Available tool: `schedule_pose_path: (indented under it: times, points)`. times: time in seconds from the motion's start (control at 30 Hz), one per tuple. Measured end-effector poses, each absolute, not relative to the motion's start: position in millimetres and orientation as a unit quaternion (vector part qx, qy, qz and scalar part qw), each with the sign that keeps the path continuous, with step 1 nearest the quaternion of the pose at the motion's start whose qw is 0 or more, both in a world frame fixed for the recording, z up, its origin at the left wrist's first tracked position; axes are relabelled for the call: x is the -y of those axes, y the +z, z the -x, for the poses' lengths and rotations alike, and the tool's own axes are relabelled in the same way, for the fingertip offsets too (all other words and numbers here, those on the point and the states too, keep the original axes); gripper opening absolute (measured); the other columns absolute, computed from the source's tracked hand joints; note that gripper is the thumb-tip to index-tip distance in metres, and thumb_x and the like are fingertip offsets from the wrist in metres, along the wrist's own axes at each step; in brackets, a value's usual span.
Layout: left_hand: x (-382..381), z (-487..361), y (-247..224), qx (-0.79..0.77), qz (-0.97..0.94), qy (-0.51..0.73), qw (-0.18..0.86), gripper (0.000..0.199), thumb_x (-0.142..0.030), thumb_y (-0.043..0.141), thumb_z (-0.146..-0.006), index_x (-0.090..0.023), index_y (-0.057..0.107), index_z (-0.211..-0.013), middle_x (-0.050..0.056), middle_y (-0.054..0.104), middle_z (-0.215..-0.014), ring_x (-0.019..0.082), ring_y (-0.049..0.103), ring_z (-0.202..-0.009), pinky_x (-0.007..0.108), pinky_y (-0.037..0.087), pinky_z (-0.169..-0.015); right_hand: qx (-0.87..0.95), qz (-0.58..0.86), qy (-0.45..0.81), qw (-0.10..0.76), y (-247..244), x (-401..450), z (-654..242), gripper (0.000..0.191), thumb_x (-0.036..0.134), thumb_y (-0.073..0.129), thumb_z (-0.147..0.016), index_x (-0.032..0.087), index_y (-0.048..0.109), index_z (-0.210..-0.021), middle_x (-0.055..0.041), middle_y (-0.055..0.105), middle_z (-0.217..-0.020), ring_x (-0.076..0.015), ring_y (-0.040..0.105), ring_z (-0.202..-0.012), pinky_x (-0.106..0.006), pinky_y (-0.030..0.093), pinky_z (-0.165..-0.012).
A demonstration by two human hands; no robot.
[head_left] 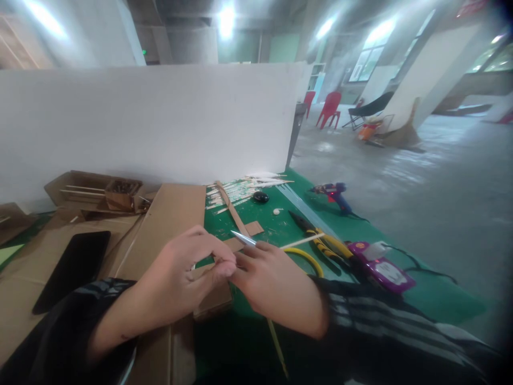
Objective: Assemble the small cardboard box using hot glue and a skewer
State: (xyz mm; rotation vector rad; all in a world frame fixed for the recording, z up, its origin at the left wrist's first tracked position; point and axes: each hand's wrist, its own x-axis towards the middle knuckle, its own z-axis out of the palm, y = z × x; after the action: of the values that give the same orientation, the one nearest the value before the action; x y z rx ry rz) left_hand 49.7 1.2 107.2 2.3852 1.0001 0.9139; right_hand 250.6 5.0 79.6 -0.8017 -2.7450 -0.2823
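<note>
Left hand [188, 270]: fingertips together, contents hidden.
Right hand [276, 280]: clamped on pointed blade [243, 238].
Pliers [335, 244]: right, on green surface [385, 240].

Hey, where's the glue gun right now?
In the head view, the glue gun is right of centre, by the right edge of the green table, just beyond the yellow-and-black pliers.

No text is legible: markings [390, 271] on the purple box [371, 262], near the right edge of the green table [436, 299], blur
</note>
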Motion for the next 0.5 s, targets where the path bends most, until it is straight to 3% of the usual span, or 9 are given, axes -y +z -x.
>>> schedule_pose_path:
  times: [0.23, 0.5]
  points:
    - [0.5, -53.7, 108.1, -0.359, -0.847, 0.330, 0.209, 0.005, -0.019, 0.068, -0.089, -0.021, 0.071, -0.086, 0.000, 0.073, -0.082, 0.017, 0.062, -0.080, 0.025, 0.050, -0.071, 0.948, 0.287, -0.082, 0.113, 81.2, -7.0, -251.9, 0.011, 0.013, 0.063, -0.085, 0.017, 0.066, -0.095, -0.0039, 0.067, -0.086, -0.0234, 0.059, -0.081, -0.037, 0.036, -0.068]
    - [-0.2, -57.0, 106.5, -0.318, -0.868, 0.338, 0.176, 0.008, -0.013, 0.072, -0.086, -0.021, 0.071, -0.088, -0.001, 0.075, -0.082, 0.015, 0.063, -0.078, 0.025, 0.049, -0.072, 0.949, 0.277, -0.089, 0.118, 81.3, -8.7, -252.7, 0.005, 0.014, 0.067, -0.081, 0.017, 0.066, -0.077, -0.0039, 0.065, -0.079, -0.0226, 0.056, -0.076, -0.036, 0.034, -0.065]
